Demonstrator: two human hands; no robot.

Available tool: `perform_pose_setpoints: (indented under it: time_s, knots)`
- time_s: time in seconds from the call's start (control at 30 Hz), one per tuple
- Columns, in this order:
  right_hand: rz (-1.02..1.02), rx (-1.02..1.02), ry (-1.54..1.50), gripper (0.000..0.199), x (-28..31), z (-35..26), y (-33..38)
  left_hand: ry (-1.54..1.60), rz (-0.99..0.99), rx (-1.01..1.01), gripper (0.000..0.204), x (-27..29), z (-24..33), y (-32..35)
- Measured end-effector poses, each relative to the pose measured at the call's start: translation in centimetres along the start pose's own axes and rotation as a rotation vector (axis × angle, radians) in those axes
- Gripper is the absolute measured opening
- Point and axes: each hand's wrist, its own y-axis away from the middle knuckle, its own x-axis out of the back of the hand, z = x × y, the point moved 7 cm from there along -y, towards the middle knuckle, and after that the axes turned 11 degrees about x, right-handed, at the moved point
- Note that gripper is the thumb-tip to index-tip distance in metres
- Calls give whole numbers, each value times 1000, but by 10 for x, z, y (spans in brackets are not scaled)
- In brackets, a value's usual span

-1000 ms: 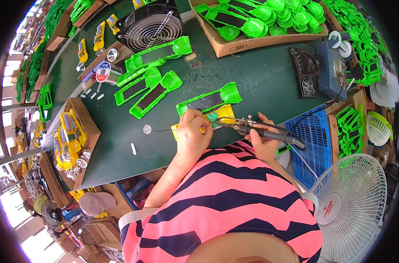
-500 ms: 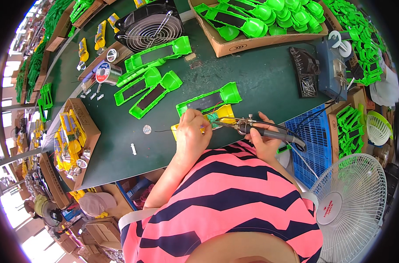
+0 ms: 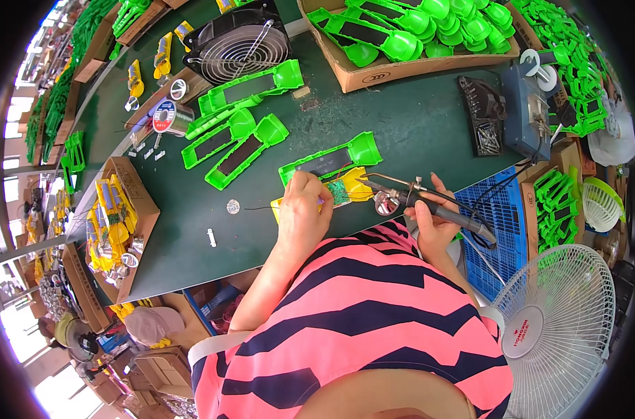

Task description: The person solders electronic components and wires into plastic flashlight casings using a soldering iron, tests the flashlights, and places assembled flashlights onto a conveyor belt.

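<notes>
My left hand (image 3: 305, 213) is closed over the left part of a yellow plastic housing (image 3: 360, 188), its fingertips hidden underneath. A green circuit board (image 3: 339, 191) lies in that housing, and a thin dark wire sticks out left of the hand. My right hand (image 3: 432, 222) grips a soldering iron (image 3: 449, 215) with a thin metal tube along it. The iron's tip points left, over the right end of the housing and apart from the board. A round shiny reflector (image 3: 386, 203) shows below the tip. Just beyond lies an open green casing (image 3: 363, 148) with a dark panel.
Several green casings (image 3: 248, 150) and a solder spool (image 3: 165, 117) lie left of centre, near a black fan (image 3: 241, 49). A carton (image 3: 373, 78) of green parts stands at the back. Right are a screw tray (image 3: 486, 136) and soldering station (image 3: 527, 105); left, a box (image 3: 139, 199) of yellow assemblies.
My right hand has drawn the soldering iron to the right, taking its tip off the circuit board area. My left hand has barely shifted and stays on the yellow housing.
</notes>
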Motion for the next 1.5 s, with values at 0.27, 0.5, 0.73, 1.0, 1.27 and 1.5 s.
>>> perform_pose_setpoints:
  time_s: [0.27, 0.5, 0.73, 1.0, 1.27, 1.5]
  knots:
    - [-180, 232, 214, 17, 1, 0, -1, -26, -41, -13, 14, 1, -2, 0]
    - [-98, 144, 149, 18, -5, -8, -1, -507, 89, -165, 33, 51, 21, 33]
    - [-184, 175, 177, 13, -17, -13, -8, -429, 286, -324, 22, 68, 21, 24]
    - [-192, 90, 192, 12, -15, -5, -5, -229, 164, -362, 20, 11, 21, 29]
    - [-193, 94, 186, 12, -17, -7, -9, -369, 99, -378, 22, 5, 24, 26]
    - [-124, -25, 154, 12, -14, 4, -4, -404, 78, -399, 22, 3, 25, 25]
